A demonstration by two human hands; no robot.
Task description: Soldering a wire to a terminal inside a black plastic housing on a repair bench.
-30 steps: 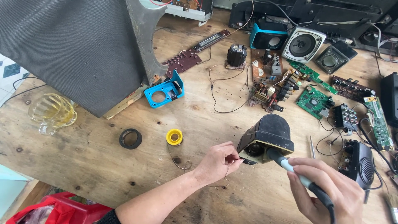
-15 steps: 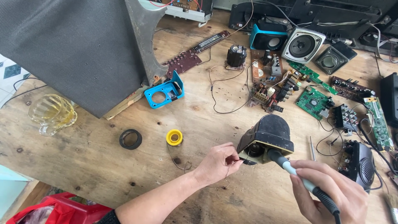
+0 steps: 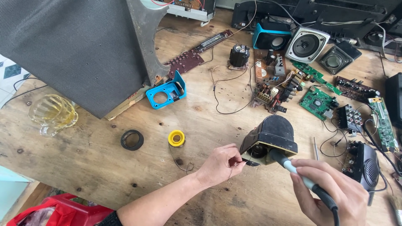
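Right hand (image 3: pixel 331 192) around soldering iron (image 3: pixel 293 169)

Wooden bench (image 3: pixel 104 167): pale brown, dark knots and burn specks. Domed housing (image 3: pixel 271 136): black, worn tan edges. Soldering iron (image 3: pixel 301 178): pale blue-grey grip, black cable. Solder spool (image 3: pixel 176 138): yellow. Tape ring (image 3: pixel 132 139): black. Plastic frame (image 3: pixel 165 91): bright blue. Speaker panel (image 3: pixel 71 46): dark grey mesh. Glass mug (image 3: pixel 52 113): clear, yellowish tint. 2 circuit boards (image 3: pixel 317 102): green. Small speaker (image 3: pixel 271 38): blue.
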